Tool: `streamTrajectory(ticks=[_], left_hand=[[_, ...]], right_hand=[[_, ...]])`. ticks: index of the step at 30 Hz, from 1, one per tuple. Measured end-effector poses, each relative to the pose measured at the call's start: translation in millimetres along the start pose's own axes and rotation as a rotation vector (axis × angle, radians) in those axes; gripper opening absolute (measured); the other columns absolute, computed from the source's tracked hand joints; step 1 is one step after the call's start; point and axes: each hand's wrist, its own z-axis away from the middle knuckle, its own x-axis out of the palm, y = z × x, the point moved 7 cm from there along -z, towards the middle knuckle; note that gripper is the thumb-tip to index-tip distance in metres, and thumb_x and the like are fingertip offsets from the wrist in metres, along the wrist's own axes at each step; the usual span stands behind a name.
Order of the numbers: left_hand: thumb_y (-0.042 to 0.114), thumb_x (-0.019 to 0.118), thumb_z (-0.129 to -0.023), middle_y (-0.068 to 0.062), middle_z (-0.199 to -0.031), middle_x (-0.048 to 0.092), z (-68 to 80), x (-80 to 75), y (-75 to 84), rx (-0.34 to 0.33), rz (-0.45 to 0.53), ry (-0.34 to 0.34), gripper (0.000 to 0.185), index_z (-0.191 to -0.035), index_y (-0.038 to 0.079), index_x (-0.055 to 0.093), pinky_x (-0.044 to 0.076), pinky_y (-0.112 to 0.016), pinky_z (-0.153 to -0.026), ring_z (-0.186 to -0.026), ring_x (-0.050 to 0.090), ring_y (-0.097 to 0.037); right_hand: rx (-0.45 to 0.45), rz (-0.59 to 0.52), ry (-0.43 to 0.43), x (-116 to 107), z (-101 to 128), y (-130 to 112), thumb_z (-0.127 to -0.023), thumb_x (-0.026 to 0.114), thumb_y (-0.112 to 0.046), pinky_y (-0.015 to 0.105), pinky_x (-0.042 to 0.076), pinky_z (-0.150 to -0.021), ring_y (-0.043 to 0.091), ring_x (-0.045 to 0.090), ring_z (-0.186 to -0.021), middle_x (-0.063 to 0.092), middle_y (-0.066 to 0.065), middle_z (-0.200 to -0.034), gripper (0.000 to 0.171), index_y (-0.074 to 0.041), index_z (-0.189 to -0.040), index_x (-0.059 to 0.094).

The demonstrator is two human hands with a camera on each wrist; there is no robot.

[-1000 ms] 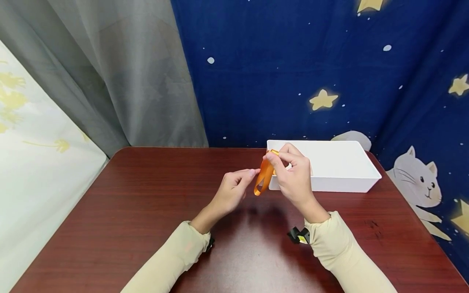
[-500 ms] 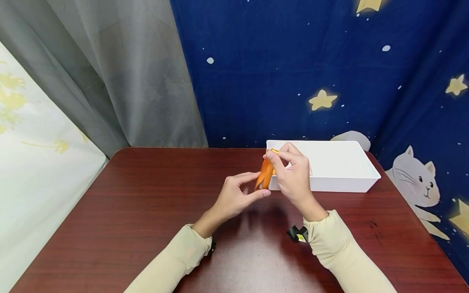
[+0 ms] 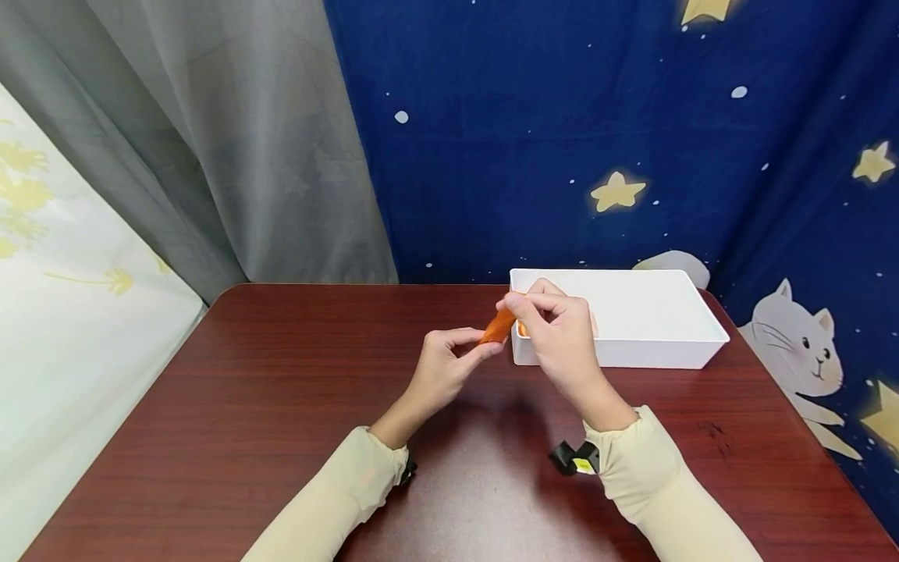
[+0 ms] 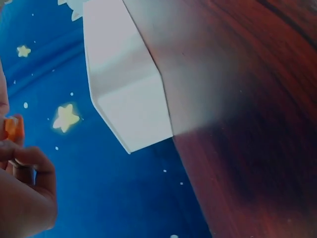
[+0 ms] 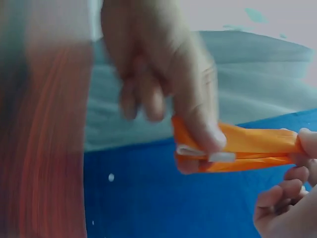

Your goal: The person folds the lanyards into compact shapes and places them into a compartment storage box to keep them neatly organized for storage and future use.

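A shiny orange ribbon-like strip [image 3: 499,326], folded into a flattened loop, is held between both hands above the table. My left hand [image 3: 444,365] pinches its lower end between thumb and fingers. The upper end is pinched by my right hand [image 3: 562,332]. In the right wrist view, the folded orange strip [image 5: 262,141] shows a pale edge inside, with the left hand [image 5: 163,64] on one end and the right hand [image 5: 292,198] on the other. Only a bit of orange strip [image 4: 15,130] appears at the left wrist view's edge, by the left hand [image 4: 27,198].
A white rectangular box [image 3: 632,353] stands at the table's back right, just behind the right hand. Something orange shows inside its left end, mostly hidden by that hand. The dark red table [image 3: 281,406] meets grey and blue curtains [image 3: 492,156] at the back.
The left hand's fingertips first touched the strip's side, then spread around its lower end, and now pinch it. The strip's open loop has flattened and tilted. The box has stayed put.
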Motion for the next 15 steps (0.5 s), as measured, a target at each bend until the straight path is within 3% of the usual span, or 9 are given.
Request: streamTrajectory(ticks=[8,12,15], left_hand=[[0.004,0.078,-0.084,-0.012,-0.084,0.074,-3.8,-4.4,-5.6,-0.037,0.071,-0.034,0.011,-0.093,-0.003,0.077,0.049,-0.021,-0.061,-0.068,0.06,-0.01],[0.001,0.076,-0.085,-0.016,-0.084,0.073,-3.4,-7.1,-6.0,-0.047,0.095,-0.038,0.011,-0.094,-0.005,0.076,0.05,-0.022,-0.06,-0.065,0.061,-0.011],[0.001,0.075,-0.086,-0.016,-0.084,0.073,-3.5,-9.7,-6.1,-0.048,0.091,-0.039,0.011,-0.095,-0.005,0.075,0.053,-0.029,-0.061,-0.065,0.062,-0.012]], right_hand=[[0.244,-0.322,-0.099,4.5,3.2,2.9,-0.1,0.059,-0.013,0.022,0.039,-0.066,0.016,0.046,-0.077,0.06,0.007,-0.082,0.025,0.009,-0.099,0.073],[0.306,-0.467,-0.166,8.9,5.9,2.4,-0.103,0.051,-0.018,0.025,0.037,-0.068,0.016,0.042,-0.072,0.056,0.004,-0.083,0.03,0.002,-0.1,0.073],[0.292,-0.525,-0.256,12.3,8.3,0.6,-0.106,0.047,-0.028,0.029,0.034,-0.066,0.017,0.038,-0.068,0.048,0.006,-0.08,0.036,0.0,-0.111,0.069]])
